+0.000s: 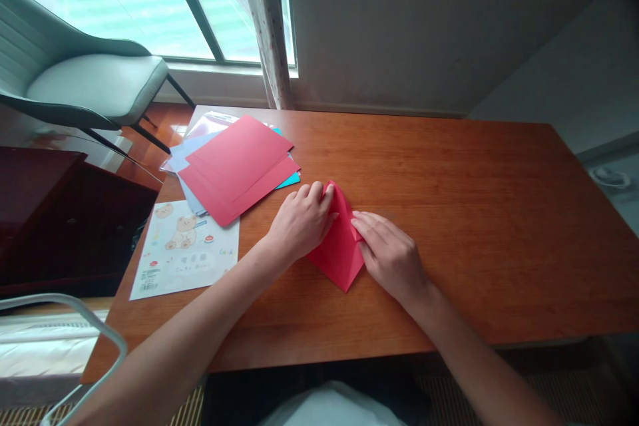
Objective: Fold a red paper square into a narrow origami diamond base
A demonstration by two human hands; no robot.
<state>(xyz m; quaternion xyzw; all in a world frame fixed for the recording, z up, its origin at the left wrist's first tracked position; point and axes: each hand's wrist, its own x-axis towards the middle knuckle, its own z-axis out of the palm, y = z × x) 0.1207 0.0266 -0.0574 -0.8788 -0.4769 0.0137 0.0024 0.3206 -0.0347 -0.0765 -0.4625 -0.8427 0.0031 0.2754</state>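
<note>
A partly folded sheet of red paper (pixel 341 255) lies on the wooden table, one pointed corner toward me. My left hand (pixel 305 218) rests over its left side, fingers curled at the upper fold and thumb on the paper. On the right edge, my right hand (pixel 392 249) pinches a small fold between thumb and fingertips. Part of the paper is hidden beneath both hands. To the left is a stack of red sheets (pixel 239 163), with blue and pale sheets sticking out under it.
A white printed sheet with bears (pixel 187 249) lies at the table's left edge. The wooden table (pixel 474 233) stretches to the right. Beyond its left end stands a grey chair (pixel 100 86) by the window. A white cable (pixel 107 333) curves at lower left.
</note>
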